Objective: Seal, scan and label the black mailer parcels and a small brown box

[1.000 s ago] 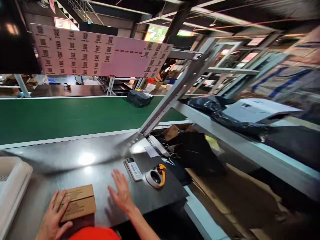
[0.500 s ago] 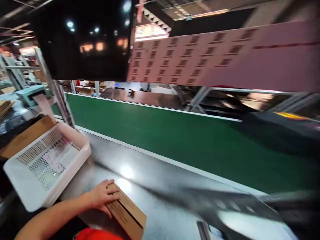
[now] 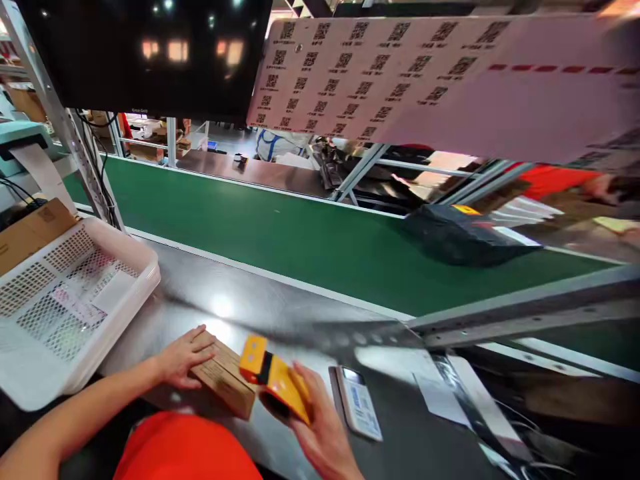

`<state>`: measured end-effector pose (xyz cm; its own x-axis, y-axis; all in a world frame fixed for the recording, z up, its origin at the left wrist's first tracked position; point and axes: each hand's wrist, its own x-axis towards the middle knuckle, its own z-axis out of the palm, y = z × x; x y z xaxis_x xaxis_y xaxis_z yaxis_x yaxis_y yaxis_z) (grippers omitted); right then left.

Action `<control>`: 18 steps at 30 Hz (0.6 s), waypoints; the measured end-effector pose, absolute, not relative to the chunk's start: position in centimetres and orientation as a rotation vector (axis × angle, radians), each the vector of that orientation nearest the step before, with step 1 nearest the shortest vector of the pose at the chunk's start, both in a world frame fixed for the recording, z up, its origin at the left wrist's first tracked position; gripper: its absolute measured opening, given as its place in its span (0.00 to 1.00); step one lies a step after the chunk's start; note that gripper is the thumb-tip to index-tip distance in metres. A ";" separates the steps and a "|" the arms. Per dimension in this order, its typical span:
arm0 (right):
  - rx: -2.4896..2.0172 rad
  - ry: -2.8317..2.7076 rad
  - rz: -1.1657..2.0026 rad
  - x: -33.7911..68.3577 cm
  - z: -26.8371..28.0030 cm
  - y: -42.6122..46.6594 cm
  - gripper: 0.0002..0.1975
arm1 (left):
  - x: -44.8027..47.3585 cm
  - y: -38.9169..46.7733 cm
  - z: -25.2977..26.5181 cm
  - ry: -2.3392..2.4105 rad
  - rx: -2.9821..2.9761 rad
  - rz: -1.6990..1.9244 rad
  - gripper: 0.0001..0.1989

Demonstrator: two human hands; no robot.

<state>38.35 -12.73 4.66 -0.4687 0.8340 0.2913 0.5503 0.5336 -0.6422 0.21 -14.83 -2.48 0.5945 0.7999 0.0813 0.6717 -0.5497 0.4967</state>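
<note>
My left hand [image 3: 186,357] grips the far left end of a small brown cardboard box [image 3: 227,380], fingers over its top and thumb against the near side. The box lies on the metal table close to my body. In my right hand [image 3: 320,427] is a yellow tape dispenser [image 3: 280,383] with a black band, held just right of the box's near end. The fingers are closed around its rear part. Whether the tape dispenser touches the box is hard to tell.
Left stands a white plastic basket [image 3: 145,257] with papers inside. A phone-like device [image 3: 359,403] lies right of my right hand. Beyond the metal table [image 3: 200,280] runs a green conveyor belt [image 3: 250,220] carrying a black parcel [image 3: 460,233]. A monitor [image 3: 150,67] and QR-code board [image 3: 425,93] hang above.
My right hand has come into view holding the yellow tape dispenser. The view has swung right, showing the black parcel and the device more clearly. My left hand stays on the box.
</note>
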 end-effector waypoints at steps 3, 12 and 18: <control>-0.853 -2.506 0.577 34.1 3.6 -12.4 0.44 | 0.5 -15.0 -2.2 1.194 2.398 0.442 0.50; -0.793 -2.603 0.350 34.2 0.5 -12.8 0.45 | 2.4 -18.1 -1.5 1.525 1.780 1.025 0.18; -0.833 -2.582 0.410 34.3 0.3 -13.0 0.43 | 7.2 -18.3 0.8 1.255 0.422 1.074 0.23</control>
<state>34.31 -13.02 0.26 -0.7449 0.6067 0.2774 0.4910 0.7801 -0.3878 7.17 -18.34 0.83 -0.0646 0.8306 -0.5531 -0.4178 0.4808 0.7709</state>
